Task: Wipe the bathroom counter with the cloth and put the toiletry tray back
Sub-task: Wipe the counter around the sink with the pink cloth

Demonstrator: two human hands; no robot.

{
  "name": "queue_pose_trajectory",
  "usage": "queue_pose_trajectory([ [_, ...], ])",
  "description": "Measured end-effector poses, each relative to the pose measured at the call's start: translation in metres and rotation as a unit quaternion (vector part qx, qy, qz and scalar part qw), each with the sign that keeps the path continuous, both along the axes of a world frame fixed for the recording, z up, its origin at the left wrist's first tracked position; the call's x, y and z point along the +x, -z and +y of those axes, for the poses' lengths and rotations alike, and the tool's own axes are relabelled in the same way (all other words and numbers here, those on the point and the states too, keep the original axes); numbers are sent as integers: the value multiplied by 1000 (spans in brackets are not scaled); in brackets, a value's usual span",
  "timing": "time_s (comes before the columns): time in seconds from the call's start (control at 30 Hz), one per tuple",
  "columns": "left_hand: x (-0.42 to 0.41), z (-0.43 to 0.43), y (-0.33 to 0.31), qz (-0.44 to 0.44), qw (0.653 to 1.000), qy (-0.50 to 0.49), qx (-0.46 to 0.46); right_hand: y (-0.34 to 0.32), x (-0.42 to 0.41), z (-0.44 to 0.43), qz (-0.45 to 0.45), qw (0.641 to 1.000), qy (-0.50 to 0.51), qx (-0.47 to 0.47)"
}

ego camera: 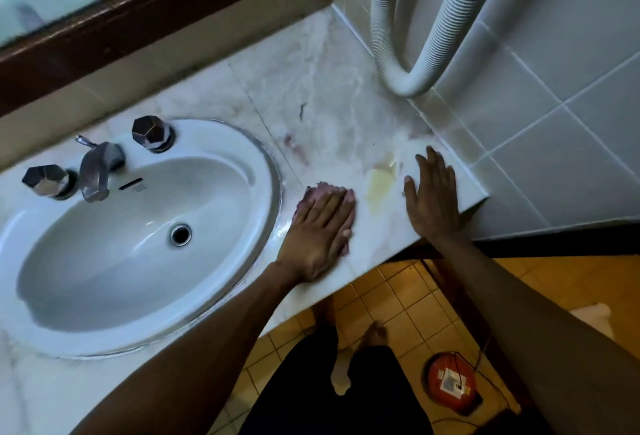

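Observation:
My left hand [320, 230] lies flat on a pinkish cloth [349, 223], pressing it onto the white marble counter [332, 105] just right of the sink. Only the cloth's edges show around my fingers. My right hand [431, 192] rests flat and spread on the counter's right front corner, holding nothing. A yellowish stain [379, 182] sits on the counter between the two hands. No toiletry tray is in view.
An oval white sink [263, 164] with a metal tap [97, 171] and two dark knobs fills the left. A ribbed white hose [412, 36] loops down the tiled right wall. A wood-framed mirror [104, 29] runs behind. A red round object [450, 382] lies on the yellow floor tiles.

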State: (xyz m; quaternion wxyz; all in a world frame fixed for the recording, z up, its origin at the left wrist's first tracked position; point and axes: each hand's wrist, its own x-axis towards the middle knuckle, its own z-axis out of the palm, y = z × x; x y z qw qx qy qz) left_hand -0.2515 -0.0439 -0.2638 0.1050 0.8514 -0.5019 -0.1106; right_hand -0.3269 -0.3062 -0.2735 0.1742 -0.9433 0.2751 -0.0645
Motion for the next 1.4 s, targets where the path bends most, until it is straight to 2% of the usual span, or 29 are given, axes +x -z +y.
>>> queue_pose_trajectory([
  [0.1, 44, -22, 4, -34, 999, -18, 6, 1, -1, -1, -15, 1000, 4, -4],
  [0.2, 72, -70, -2, 24, 983, -181, -6, 4, -1, -1, -38, 999, 6, -9],
  [0.27, 70, -102, -8, 54, 970, -235, -18, 4, -1, -2, -53, 998, 12, -12],
  [0.33, 55, -126, -12, 81, 974, -210, -35, 5, 0, -2, -70, 997, 16, -11],
  [0.43, 24, -132, -8, 112, 988, -94, -54, 8, -1, -2, -108, 994, 23, 13],
  [0.53, -6, -90, -6, 60, 998, -1, -17, 11, -4, -7, -156, 985, 42, 60],
  [0.63, -14, -17, -9, -1, 1000, 5, 25, 11, -10, -13, -142, 988, 5, 65],
  [0.7, -1, 11, -13, -5, 998, -38, 40, 13, -22, -18, -112, 992, -36, 50],
  [0.77, 15, 3, -13, 5, 992, -123, 41, 14, -43, -24, -80, 993, -75, 33],
  [0.87, 25, -57, -12, -23, 967, -252, 27, 8, -75, -36, -33, 991, -127, 24],
  [0.93, 21, -104, -11, -13, 953, -301, 20, 2, -89, -45, -10, 989, -147, 27],
  [1.0, 1, -141, -10, 0, 962, -275, 3, -4, -95, -54, 11, 988, -150, 19],
  [1.07, -32, -158, -11, -7, 980, -198, -13, -12, -98, -62, 20, 991, -136, 7],
  [1.17, -71, -139, -8, -42, 995, -93, -14, -23, -99, -67, 37, 990, -133, 4],
  [1.27, -68, -96, -4, -39, 999, -7, -2, -30, -101, -67, 45, 989, -142, 4],
  [1.33, -37, -73, -1, -34, 999, 0, 12, -32, -100, -67, 51, 988, -145, 7],
  [1.4, -7, -69, -3, -1, 997, -76, 22, -35, -103, -68, 63, 987, -149, 8],
])
